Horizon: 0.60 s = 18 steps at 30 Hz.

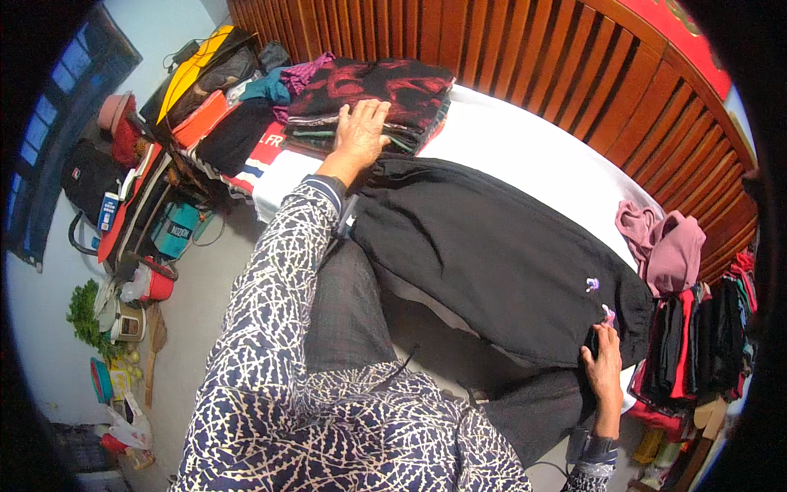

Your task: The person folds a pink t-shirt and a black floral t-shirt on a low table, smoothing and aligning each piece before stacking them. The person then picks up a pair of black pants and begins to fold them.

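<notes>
Black trousers [467, 246] lie stretched across the white sheet [510, 135] of the bench and partly over my lap, with small pale printed marks near the right end. My left hand [363, 132] rests, fingers spread, against the front of a stack of folded clothes [375, 86], topped by a black and red garment, at the trousers' left end. Toward the right end, my right hand [602, 360] lies on the trousers' near edge with its fingers slightly bent; I cannot tell whether it pinches the cloth.
A pink garment [676, 246] lies crumpled at the right, beside a row of folded dark and red clothes [682, 344]. Behind the sheet rises a slatted wooden backrest [522, 61]. Bags and an orange item [200, 120] are piled at the upper left; a red bucket [160, 283] stands on the floor.
</notes>
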### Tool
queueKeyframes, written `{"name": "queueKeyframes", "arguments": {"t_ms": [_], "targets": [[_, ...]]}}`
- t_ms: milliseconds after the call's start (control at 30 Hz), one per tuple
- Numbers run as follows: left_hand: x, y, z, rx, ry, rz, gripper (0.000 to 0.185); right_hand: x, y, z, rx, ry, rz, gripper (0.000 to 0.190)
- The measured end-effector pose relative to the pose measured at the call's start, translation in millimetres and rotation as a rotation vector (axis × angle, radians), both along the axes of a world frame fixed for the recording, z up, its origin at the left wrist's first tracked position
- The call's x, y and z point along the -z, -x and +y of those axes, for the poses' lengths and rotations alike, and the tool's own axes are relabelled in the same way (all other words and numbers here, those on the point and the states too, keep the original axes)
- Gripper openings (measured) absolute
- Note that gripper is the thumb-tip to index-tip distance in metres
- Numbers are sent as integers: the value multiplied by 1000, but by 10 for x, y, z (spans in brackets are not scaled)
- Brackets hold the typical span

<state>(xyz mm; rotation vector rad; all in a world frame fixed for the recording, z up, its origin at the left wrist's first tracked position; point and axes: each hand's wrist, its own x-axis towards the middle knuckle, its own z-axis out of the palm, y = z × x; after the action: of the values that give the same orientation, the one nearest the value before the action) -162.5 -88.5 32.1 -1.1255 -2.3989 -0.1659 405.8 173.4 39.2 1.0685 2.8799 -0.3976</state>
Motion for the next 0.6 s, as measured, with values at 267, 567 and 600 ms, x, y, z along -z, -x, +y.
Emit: {"name": "queueKeyframes", "arguments": {"t_ms": [267,567,600], "targets": [[21,125,6,11,-90,-8,53,-269,137,113,-75,-454,487,62],[-88,90,-46,28,-36,-93,64,42,346,-192,-131,-23,-46,66],[-108,98,-70,39,-5,-88,75,51,328,-181,-169,-141,92,65]]}}
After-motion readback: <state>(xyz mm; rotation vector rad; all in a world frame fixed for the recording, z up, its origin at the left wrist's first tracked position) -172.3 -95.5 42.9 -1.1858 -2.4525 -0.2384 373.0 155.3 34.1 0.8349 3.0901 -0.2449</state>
